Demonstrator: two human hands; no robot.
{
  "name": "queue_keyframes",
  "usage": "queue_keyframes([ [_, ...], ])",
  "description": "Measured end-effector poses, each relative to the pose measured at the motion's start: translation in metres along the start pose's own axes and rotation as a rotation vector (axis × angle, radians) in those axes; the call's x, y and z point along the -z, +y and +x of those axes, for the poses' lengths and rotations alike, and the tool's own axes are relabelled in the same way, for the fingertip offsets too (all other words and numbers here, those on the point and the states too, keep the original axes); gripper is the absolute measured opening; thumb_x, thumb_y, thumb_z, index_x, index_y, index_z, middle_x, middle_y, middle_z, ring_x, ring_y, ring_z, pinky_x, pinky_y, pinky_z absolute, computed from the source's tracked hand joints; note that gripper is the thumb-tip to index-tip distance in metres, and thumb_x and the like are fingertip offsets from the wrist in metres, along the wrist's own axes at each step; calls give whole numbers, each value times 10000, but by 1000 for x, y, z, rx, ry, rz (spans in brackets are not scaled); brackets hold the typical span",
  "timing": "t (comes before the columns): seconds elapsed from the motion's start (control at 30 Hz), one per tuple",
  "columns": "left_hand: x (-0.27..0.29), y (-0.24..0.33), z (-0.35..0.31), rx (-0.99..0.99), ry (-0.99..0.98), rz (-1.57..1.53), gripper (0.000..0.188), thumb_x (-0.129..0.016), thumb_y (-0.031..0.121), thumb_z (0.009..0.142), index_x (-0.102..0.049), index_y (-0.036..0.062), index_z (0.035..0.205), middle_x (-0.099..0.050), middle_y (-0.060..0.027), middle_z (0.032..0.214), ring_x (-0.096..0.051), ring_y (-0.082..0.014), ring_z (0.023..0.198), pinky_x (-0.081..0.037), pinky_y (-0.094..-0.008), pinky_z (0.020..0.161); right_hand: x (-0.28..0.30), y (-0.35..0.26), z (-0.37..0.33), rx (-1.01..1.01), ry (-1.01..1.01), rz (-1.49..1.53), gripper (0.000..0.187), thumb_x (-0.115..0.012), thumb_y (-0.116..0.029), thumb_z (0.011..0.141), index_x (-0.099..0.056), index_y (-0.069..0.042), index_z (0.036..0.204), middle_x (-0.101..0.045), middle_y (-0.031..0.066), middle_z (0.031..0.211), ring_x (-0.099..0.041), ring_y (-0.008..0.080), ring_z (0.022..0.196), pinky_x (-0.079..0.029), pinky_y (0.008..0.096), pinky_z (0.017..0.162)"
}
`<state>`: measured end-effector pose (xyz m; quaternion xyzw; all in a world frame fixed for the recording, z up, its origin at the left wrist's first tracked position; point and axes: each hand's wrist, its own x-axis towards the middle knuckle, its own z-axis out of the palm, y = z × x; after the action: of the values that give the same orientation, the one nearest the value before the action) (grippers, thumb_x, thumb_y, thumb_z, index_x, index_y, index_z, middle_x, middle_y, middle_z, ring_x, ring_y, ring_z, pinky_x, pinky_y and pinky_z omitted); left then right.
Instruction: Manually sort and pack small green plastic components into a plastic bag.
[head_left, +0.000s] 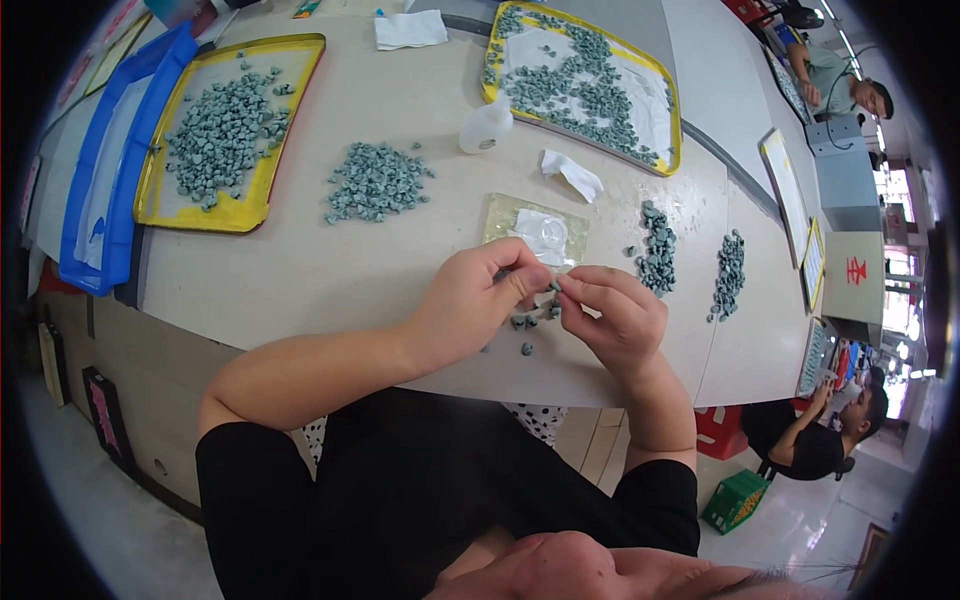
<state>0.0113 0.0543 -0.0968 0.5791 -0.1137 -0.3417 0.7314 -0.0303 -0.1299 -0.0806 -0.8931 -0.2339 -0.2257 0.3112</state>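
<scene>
My left hand (pixel 484 293) and my right hand (pixel 616 315) meet over the near part of the table, fingertips pinched together. Between them is a small grey-green piece (pixel 554 286), mostly covered by the fingers. A few loose grey-green pieces (pixel 527 349) lie on the table just below the hands. Right behind the hands sits a clear yellowish slab (pixel 493 222) with a crumpled white tissue (pixel 541 236) and a ring-shaped clear thing on it. To the right are two narrow heaps of such pieces (pixel 657 250); a wider heap (pixel 375 182) lies to the left.
A yellow-rimmed tray (pixel 262 205) of pieces stands at the left beside a long blue bin (pixel 78 270). Another yellow-edged tray (pixel 676 120) is at the back right. A white bottle (pixel 485 128) and a folded tissue (pixel 572 175) stand between. Two people sit at far right.
</scene>
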Motion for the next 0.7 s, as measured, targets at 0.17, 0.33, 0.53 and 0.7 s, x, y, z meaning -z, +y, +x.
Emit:
queue_keyframes([
  [0.17,-5,-5,6,44,72,4,292,-477,299,965,-497,50,813,-449,39,673,-357,-30,543,-325,-191,487,5,22,-3,43,4,-174,261,-714,51,639,-654,-14,884,-643,85,834,-632,198,696,-517,273,586],
  [0.33,-6,-2,9,192,69,-221,296,-476,300,965,-508,43,822,-420,41,660,-312,-32,519,-285,-188,460,6,34,0,146,-43,-295,250,-718,70,638,-655,10,872,-639,100,844,-639,218,716,-520,279,601],
  [0.53,0,-2,10,263,51,-352,282,-465,284,970,-523,29,864,-430,36,671,-313,-30,530,-283,-184,465,-1,35,1,230,-88,-334,253,-713,52,636,-653,30,881,-626,109,881,-636,227,734,-508,290,608],
  [0.7,4,-3,9,255,45,-373,260,-450,261,976,-517,30,880,-434,34,687,-310,-31,539,-279,-185,470,-5,35,2,240,-111,-377,249,-712,34,638,-660,24,881,-628,103,876,-637,223,739,-506,291,606],
])
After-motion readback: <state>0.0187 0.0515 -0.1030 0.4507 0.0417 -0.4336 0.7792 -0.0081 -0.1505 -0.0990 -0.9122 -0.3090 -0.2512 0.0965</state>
